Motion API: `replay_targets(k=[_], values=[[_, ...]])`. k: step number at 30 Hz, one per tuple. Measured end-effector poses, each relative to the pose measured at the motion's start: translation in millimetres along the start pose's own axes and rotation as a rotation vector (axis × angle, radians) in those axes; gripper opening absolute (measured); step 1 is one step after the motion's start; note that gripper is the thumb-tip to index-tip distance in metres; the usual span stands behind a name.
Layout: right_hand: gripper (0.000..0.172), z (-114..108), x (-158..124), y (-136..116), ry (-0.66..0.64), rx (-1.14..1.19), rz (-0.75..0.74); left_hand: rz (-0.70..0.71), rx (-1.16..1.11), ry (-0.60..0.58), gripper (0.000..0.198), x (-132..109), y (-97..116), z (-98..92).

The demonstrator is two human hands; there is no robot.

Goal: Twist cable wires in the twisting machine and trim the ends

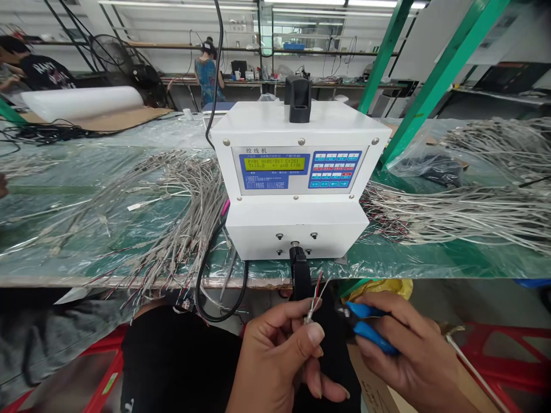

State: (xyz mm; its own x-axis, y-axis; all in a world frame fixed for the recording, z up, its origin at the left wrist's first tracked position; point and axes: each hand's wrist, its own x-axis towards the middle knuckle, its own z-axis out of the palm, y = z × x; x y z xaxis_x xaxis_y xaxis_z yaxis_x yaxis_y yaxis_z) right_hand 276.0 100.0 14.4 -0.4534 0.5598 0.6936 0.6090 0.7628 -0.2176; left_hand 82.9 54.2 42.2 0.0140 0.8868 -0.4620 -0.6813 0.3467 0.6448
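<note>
Between thumb and fingers, my left hand (286, 350) pinches a cable end (310, 312) whose thin red and white wires fan upward. My right hand (408, 344) grips blue-handled cutting pliers (372, 328), their jaws pointing left toward the wires but apart from them. Just above my left hand, a black clamp-like head (299, 269) sticks out from the front of a white wire-twisting machine (297, 221). That machine has a lit yellow-green display (274, 164) and a keypad.
Bundles of grey cables lie left (185, 201) and right (465, 212) of the machine on the plastic-covered green table (129, 172). A black cord (200, 287) loops over the front edge. Green posts (443, 80) rise at right. Red stools (503, 355) stand below. Other people sit and stand farther back.
</note>
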Motion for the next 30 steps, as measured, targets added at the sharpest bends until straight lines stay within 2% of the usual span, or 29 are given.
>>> replay_targets(k=[2,6,13,30], values=[[0.036,-0.2,-4.0,0.0,0.037,0.019,0.025,0.009,0.005,0.020,0.036,0.0,0.4,-0.1],[0.030,4.9,-9.6,0.2,0.013,-0.015,-0.023,0.024,-0.002,0.039,0.036,0.5,0.3,-0.2],[0.024,11.1,-3.3,-2.2,0.035,-0.035,-0.023,0.027,-0.001,0.020,0.036,0.1,-1.6,-1.1],[0.033,10.2,1.8,-0.3,0.013,-0.115,-0.108,0.041,0.042,-0.029,0.031,0.1,-0.5,-4.9]])
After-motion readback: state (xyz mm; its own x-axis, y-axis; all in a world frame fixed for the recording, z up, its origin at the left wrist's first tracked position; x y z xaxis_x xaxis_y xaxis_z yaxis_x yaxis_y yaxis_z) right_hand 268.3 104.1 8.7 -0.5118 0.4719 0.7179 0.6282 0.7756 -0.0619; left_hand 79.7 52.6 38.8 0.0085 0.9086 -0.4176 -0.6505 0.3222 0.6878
